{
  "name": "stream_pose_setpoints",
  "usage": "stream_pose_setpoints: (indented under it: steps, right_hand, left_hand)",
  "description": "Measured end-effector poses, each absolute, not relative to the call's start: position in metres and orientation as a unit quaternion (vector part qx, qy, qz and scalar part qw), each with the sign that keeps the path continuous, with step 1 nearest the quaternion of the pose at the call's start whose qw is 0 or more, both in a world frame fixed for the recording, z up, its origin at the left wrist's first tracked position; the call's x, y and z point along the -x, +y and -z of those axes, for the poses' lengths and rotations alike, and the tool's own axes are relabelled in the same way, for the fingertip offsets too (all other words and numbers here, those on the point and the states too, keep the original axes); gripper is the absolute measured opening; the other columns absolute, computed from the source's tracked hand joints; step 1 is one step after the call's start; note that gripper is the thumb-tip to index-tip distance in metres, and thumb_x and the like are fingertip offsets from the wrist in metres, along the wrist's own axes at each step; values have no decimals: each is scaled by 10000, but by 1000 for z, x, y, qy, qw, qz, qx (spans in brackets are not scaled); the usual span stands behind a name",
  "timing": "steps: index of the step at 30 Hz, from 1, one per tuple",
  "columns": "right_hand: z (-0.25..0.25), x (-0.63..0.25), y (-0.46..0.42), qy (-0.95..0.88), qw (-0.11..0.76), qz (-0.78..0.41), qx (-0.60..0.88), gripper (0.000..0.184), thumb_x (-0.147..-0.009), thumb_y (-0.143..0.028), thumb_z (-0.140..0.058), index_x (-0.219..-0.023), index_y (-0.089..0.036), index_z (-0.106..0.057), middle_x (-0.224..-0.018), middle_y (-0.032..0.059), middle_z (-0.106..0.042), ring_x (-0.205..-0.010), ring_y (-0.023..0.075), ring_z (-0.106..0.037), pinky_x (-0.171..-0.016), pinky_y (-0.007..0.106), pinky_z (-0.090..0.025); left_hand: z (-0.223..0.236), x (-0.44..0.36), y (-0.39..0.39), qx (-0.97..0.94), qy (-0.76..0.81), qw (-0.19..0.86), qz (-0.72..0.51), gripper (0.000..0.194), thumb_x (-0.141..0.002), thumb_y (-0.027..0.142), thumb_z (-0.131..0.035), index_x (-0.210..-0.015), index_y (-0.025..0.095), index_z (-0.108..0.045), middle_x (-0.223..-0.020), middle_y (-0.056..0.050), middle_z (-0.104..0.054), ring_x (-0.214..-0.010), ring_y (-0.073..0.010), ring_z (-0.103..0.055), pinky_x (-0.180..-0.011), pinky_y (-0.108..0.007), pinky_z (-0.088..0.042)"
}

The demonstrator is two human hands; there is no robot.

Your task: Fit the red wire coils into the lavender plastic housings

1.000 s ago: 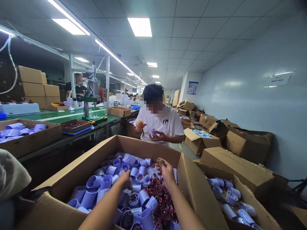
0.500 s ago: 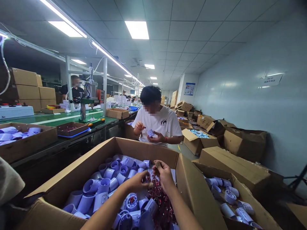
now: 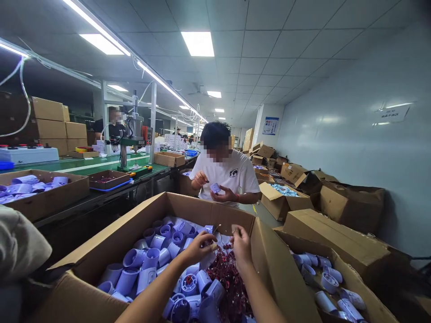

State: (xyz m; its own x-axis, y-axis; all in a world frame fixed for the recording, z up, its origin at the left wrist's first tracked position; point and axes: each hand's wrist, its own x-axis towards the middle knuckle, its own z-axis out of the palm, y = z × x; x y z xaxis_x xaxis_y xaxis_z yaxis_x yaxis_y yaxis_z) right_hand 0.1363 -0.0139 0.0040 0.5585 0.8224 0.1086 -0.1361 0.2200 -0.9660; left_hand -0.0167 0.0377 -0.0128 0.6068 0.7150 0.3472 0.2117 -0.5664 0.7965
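My left hand (image 3: 199, 248) and my right hand (image 3: 241, 244) are raised over a big open cardboard box (image 3: 128, 233), a short gap between them. Both are pinched shut on something small and thin that I cannot make out; a thin wire or lead seems to run between them. Below them the box holds several pale purple plastic cups (image 3: 151, 258) and a tangled heap of small red parts (image 3: 229, 278). My forearms reach in from the bottom edge.
A person in a white T-shirt (image 3: 232, 172) sits just beyond the box, handling a small part. A second box of purple cups (image 3: 332, 280) is on my right. A green workbench (image 3: 101, 163) with a press (image 3: 133, 134) runs along the left; cartons line the right wall.
My left hand rose out of the purple cups and met my right hand; now the two hands have drawn slightly apart above the red parts. The view shifted a little.
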Motion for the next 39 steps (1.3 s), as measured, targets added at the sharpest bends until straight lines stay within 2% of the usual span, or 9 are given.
stream_pose_setpoints:
  steps: [4, 7, 11, 18, 24, 29, 32, 36, 39]
  right_hand:
    - [-1, -123, -17, -392, 618, -481, 483, 386, -459, -458, -779, -659, -161, -636, -491, -43, -537, -432, 75, -408, -406, 197, -242]
    - [-6, -111, -25, -409, 579, -570, 415, 393, -474, -436, -786, -714, -154, -657, -567, -29, -589, -456, 61, -426, -405, 182, -222]
    - [-8, -106, -28, -382, 571, -604, 404, 408, -423, -427, -827, -654, -146, -642, -498, -46, -541, -426, 57, -410, -387, 182, -210]
    - [-2, -116, -17, -356, 670, -507, 409, 532, -332, -448, -873, -717, -150, -659, -636, -16, -630, -493, 82, -505, -441, 201, -352]
    - [-13, -124, -23, -354, 721, -476, 359, 464, -429, -414, -865, -765, -181, -646, -694, -2, -654, -583, 112, -561, -521, 224, -432]
    - [-22, -131, -33, -432, 711, -394, 392, 452, -530, -429, -819, -877, -181, -670, -705, 6, -659, -609, 127, -561, -596, 259, -466]
    - [-26, -131, -41, -490, 697, -343, 396, 396, -589, -434, -787, -868, -184, -661, -756, 26, -670, -680, 153, -594, -637, 270, -487]
    - [-29, -128, -51, -571, 645, -281, 423, 307, -678, -409, -726, -863, -176, -650, -751, 40, -668, -692, 170, -607, -650, 274, -494]
    - [-33, -126, -55, -626, 589, -229, 457, 207, -718, -341, -685, -848, -182, -662, -746, 38, -672, -686, 175, -609, -659, 271, -490]
  left_hand:
    - [15, 18, 42, -789, 250, 387, -408, 301, -725, 369, -650, -984, 225, -702, -979, -48, -476, -903, -183, -503, -853, -316, -441]
    - [18, 19, 44, -791, 232, 388, -413, 330, -735, 301, -642, -1061, 275, -689, -1001, -39, -454, -874, -165, -511, -869, -336, -456]
    - [19, 21, 44, -810, 226, 373, -391, 377, -725, 217, -631, -1092, 286, -679, -1033, -48, -459, -912, -173, -531, -892, -339, -455]
    - [22, 28, 51, -788, 299, 374, -387, 844, -528, 276, -823, -1304, 243, -494, -1118, -90, -560, -1007, -253, -554, -930, -393, -431]
    - [13, 29, 50, -769, 328, 338, -432, 463, -591, 337, -777, -1006, 187, -637, -1040, -109, -665, -1004, -289, -594, -917, -417, -445]
    - [3, 31, 47, -756, 344, 255, -495, 579, -514, 167, -785, -1054, 221, -585, -1062, -62, -646, -1010, -257, -602, -917, -419, -459]
    - [-1, 33, 45, -742, 351, 261, -508, 628, -510, 186, -792, -1089, 217, -551, -1059, -53, -646, -994, -247, -610, -905, -402, -468]
    - [-7, 33, 40, -743, 345, 298, -490, 521, -548, 204, -767, -1024, 208, -555, -934, -25, -655, -876, -221, -621, -842, -372, -489]
    - [-9, 33, 39, -753, 322, 276, -502, 481, -541, 191, -761, -992, 213, -596, -1006, -58, -610, -965, -244, -583, -896, -390, -458]
